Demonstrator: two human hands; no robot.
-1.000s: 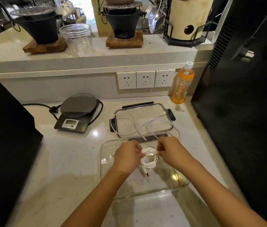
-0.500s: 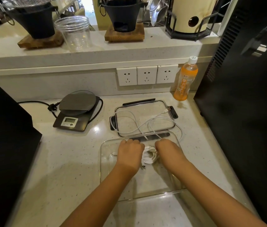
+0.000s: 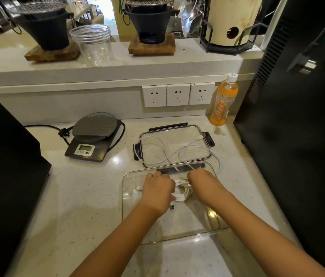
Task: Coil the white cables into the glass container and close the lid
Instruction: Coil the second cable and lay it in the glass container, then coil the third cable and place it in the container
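Coiled cable (image 3: 183, 191), plug end nearward

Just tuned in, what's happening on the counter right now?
A person is packing white cables into a glass container. Both the left hand and right hand are down inside it, gripping a small coiled cable. A second loose cable sprawls across the lid, which lies on the counter just behind the container, so the lid is not on yet.

White cables (image 3: 181, 191), clear glass container (image 3: 126, 198), black-clipped lid (image 3: 205, 144) behind it, orange bottle (image 3: 222, 102), grey scale (image 3: 92, 136), speckled cream counter (image 3: 89, 196).
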